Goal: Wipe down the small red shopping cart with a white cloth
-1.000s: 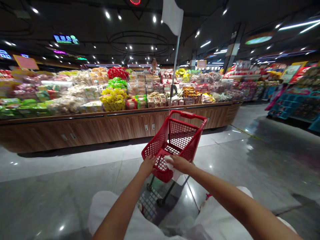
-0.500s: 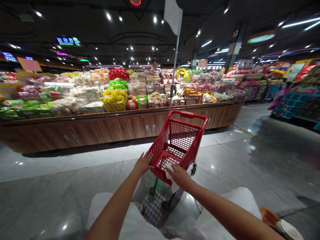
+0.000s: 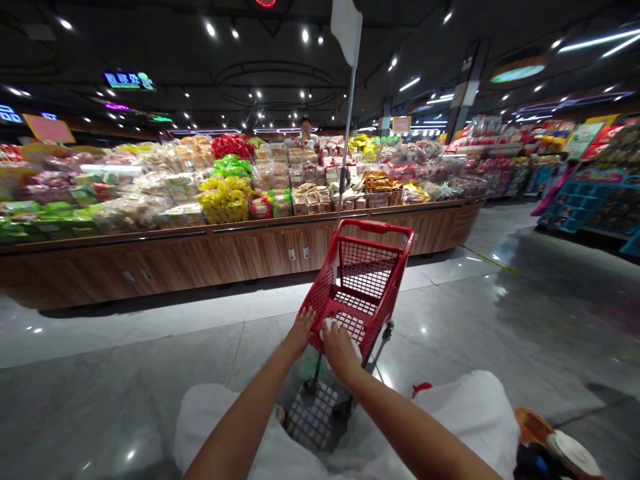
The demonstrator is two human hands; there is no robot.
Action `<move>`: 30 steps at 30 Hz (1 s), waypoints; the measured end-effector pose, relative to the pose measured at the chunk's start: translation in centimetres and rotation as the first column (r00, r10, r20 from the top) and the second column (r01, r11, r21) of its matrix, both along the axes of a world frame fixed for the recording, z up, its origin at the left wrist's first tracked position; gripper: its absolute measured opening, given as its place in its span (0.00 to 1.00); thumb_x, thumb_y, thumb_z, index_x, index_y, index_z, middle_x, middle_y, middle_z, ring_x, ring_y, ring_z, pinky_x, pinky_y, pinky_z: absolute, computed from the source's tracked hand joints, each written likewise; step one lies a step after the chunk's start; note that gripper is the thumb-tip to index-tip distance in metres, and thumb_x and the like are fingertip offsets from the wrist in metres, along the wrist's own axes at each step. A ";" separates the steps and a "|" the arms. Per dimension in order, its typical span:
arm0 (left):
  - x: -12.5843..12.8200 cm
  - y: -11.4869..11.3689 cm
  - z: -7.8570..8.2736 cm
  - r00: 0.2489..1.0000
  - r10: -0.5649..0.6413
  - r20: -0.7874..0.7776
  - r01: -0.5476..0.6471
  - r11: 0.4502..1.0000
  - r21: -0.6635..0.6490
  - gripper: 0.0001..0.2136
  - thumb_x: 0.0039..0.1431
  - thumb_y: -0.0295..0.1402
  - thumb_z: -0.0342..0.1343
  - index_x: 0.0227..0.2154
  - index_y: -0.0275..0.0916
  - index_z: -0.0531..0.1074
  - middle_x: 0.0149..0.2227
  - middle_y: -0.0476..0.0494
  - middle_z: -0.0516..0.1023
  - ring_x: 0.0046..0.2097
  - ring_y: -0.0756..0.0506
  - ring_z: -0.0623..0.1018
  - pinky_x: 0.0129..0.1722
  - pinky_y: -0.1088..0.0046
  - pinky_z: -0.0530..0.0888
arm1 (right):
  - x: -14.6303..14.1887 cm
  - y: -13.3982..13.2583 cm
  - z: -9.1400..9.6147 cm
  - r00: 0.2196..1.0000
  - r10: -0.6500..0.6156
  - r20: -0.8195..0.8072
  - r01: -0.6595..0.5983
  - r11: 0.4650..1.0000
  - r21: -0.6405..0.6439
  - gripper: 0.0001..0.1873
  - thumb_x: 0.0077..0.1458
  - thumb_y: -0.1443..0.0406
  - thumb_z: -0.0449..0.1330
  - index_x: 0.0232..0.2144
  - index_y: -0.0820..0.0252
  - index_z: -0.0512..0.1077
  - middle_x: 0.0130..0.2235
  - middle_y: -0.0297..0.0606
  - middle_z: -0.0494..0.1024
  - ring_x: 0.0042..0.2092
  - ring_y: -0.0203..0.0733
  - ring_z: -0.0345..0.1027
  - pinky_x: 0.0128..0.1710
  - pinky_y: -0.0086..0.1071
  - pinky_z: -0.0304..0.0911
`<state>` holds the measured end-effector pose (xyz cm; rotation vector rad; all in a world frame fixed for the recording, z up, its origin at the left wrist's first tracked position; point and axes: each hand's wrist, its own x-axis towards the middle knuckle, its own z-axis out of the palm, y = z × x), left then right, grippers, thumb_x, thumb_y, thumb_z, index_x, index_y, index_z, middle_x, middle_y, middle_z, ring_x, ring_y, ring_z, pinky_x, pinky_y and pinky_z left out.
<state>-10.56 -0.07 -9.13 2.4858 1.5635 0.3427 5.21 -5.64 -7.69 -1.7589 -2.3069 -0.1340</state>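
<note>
two hands on the red shopping trolley [image 3: 367,267] — left hand [image 3: 301,332] spread over its near rim, right hand [image 3: 340,348] curled on a white cloth [image 3: 327,327] there, firmness of grip can't tell — hands now closer together than before, trolley ahead of the wooden display counter [image 3: 150,257].

Head-worn camera looks forward and down, close over the hands [image 3: 300,333], out toward a wooden display counter [image 3: 165,250]

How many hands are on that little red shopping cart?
2: the left hand is on the near left edge of the red shopping cart, and the right hand is on its near end.
</note>
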 end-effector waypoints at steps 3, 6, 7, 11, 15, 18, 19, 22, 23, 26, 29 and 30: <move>-0.5 0.6 0.5 1.000 -0.014 0.010 0.015 1.000 -0.023 0.30 0.57 0.23 0.47 0.63 0.37 0.53 0.67 0.39 0.50 0.68 0.44 0.48 0.65 0.59 0.54 | -1.1 0.7 0.7 1.000 -0.006 -0.019 0.005 0.999 -0.031 0.22 0.62 0.72 0.43 0.58 0.63 0.59 0.47 0.53 0.71 0.45 0.48 0.68 0.45 0.43 0.65; -1.0 1.0 1.2 1.000 0.001 -0.012 -0.002 0.998 -0.059 0.29 0.56 0.22 0.48 0.62 0.38 0.56 0.66 0.39 0.54 0.67 0.43 0.52 0.65 0.59 0.54 | -1.1 0.8 1.1 0.999 0.009 -0.043 -0.012 0.997 -0.079 0.20 0.63 0.70 0.44 0.56 0.61 0.61 0.48 0.52 0.71 0.45 0.47 0.70 0.43 0.39 0.66; -1.1 1.0 1.3 1.000 -0.004 -0.018 0.003 0.998 -0.065 0.29 0.56 0.22 0.49 0.62 0.39 0.57 0.66 0.40 0.55 0.67 0.44 0.53 0.66 0.58 0.53 | -0.7 0.6 1.2 0.999 0.019 -0.045 -0.024 0.995 -0.094 0.19 0.64 0.70 0.44 0.55 0.60 0.61 0.48 0.52 0.71 0.44 0.47 0.71 0.41 0.38 0.67; -0.6 -0.3 0.8 0.996 -0.083 0.021 0.084 0.995 -0.057 0.26 0.58 0.24 0.49 0.60 0.41 0.61 0.64 0.43 0.60 0.66 0.44 0.56 0.66 0.58 0.53 | 2.8 -0.5 0.5 0.994 0.106 0.013 -0.105 0.990 -0.090 0.20 0.62 0.71 0.46 0.55 0.57 0.62 0.47 0.48 0.73 0.43 0.45 0.71 0.39 0.35 0.68; 2.1 -2.3 -1.3 0.979 -0.147 0.139 0.142 0.989 0.045 0.26 0.57 0.21 0.45 0.59 0.40 0.62 0.63 0.43 0.63 0.65 0.44 0.60 0.65 0.57 0.57 | 7.3 -1.2 -0.7 0.991 0.110 0.079 -0.108 0.993 -0.039 0.23 0.61 0.72 0.49 0.57 0.53 0.61 0.53 0.48 0.70 0.45 0.45 0.71 0.41 0.36 0.68; 5.0 -3.1 -2.4 0.967 -0.147 0.207 0.122 0.984 0.129 0.28 0.54 0.19 0.44 0.59 0.40 0.62 0.62 0.43 0.64 0.64 0.44 0.60 0.64 0.54 0.58 | 9.3 -1.0 -1.3 0.995 0.042 0.090 -0.043 0.999 0.003 0.22 0.60 0.73 0.49 0.56 0.55 0.63 0.53 0.49 0.70 0.46 0.47 0.70 0.43 0.39 0.68; 5.9 -3.2 -2.5 0.967 -0.128 0.221 0.098 0.985 0.139 0.29 0.54 0.18 0.44 0.59 0.41 0.62 0.62 0.43 0.63 0.65 0.43 0.60 0.64 0.55 0.58 | 9.4 -0.7 -1.4 0.996 0.022 0.086 -0.024 1.000 0.018 0.22 0.60 0.74 0.49 0.56 0.56 0.63 0.52 0.49 0.71 0.46 0.47 0.70 0.44 0.40 0.68; 7.5 -3.0 -2.2 0.968 -0.074 0.241 0.041 0.989 0.139 0.31 0.53 0.17 0.43 0.59 0.45 0.61 0.63 0.46 0.62 0.65 0.44 0.59 0.64 0.58 0.59 | 8.6 0.4 -1.6 0.998 0.003 0.056 -0.008 0.997 0.081 0.23 0.59 0.75 0.49 0.55 0.57 0.64 0.52 0.50 0.71 0.47 0.48 0.69 0.47 0.43 0.66; 7.7 -2.9 -2.1 0.969 -0.072 0.236 0.039 0.990 0.139 0.31 0.52 0.16 0.43 0.60 0.45 0.61 0.63 0.45 0.61 0.65 0.43 0.59 0.64 0.58 0.59 | 8.0 0.8 -1.8 0.999 0.005 0.048 -0.010 0.995 0.101 0.23 0.59 0.75 0.49 0.56 0.58 0.64 0.52 0.50 0.71 0.48 0.48 0.69 0.48 0.43 0.66; 7.1 -2.4 -1.7 0.981 -0.117 0.155 0.096 0.986 0.135 0.32 0.51 0.16 0.43 0.61 0.39 0.58 0.64 0.40 0.59 0.65 0.43 0.58 0.65 0.58 0.58 | 6.8 1.6 -2.2 0.999 0.027 0.036 -0.032 0.991 0.130 0.24 0.59 0.75 0.49 0.56 0.58 0.64 0.53 0.49 0.70 0.49 0.47 0.69 0.49 0.42 0.66; 5.5 -1.4 -1.0 0.981 -0.192 0.021 0.187 0.971 0.146 0.33 0.51 0.16 0.45 0.62 0.37 0.55 0.65 0.39 0.56 0.66 0.43 0.55 0.65 0.58 0.58 | 8.0 1.8 -2.5 0.996 0.091 0.015 -0.093 0.989 0.118 0.24 0.59 0.73 0.51 0.57 0.55 0.63 0.52 0.47 0.72 0.47 0.46 0.70 0.46 0.39 0.68; 4.8 -0.9 -0.7 0.981 -0.194 -0.022 0.195 0.968 0.158 0.32 0.52 0.17 0.46 0.62 0.37 0.55 0.65 0.38 0.55 0.67 0.42 0.53 0.64 0.57 0.57 | 9.0 1.8 -2.6 0.994 0.112 0.004 -0.111 0.987 0.120 0.24 0.59 0.72 0.52 0.57 0.54 0.64 0.51 0.46 0.73 0.47 0.46 0.70 0.47 0.40 0.67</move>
